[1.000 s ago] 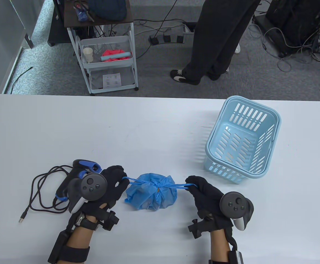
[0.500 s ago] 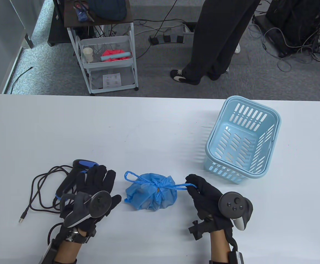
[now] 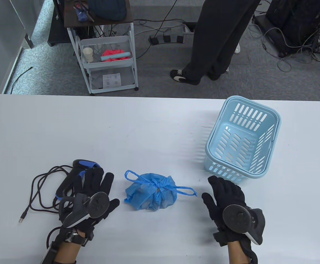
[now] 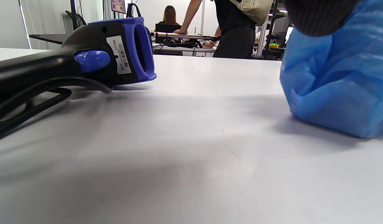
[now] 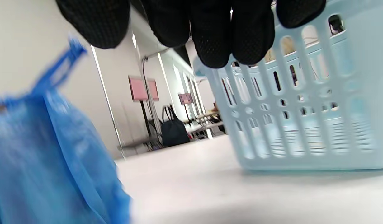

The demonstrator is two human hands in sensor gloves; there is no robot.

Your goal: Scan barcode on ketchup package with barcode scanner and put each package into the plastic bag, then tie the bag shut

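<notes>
The left hand (image 3: 94, 189) enters from the bottom edge of the table view, palm down, its black-gloved fingers (image 3: 98, 176) straight and slightly spread, thumb (image 3: 113, 204) out to the side; it grips nothing. A dark tracker (image 3: 87, 207) sits strapped across its back, above a bare forearm with a wrist strap. The right hand (image 3: 226, 196) lies flat too, fingers (image 3: 223, 184) extended together and pointing away from the body, thumb (image 3: 208, 200) splayed toward the left, holding nothing. Its tracker (image 3: 239, 217) rides on the back near the wrist. In the right wrist view the gloved fingertips (image 5: 215, 40) hang straight from the top edge
</notes>
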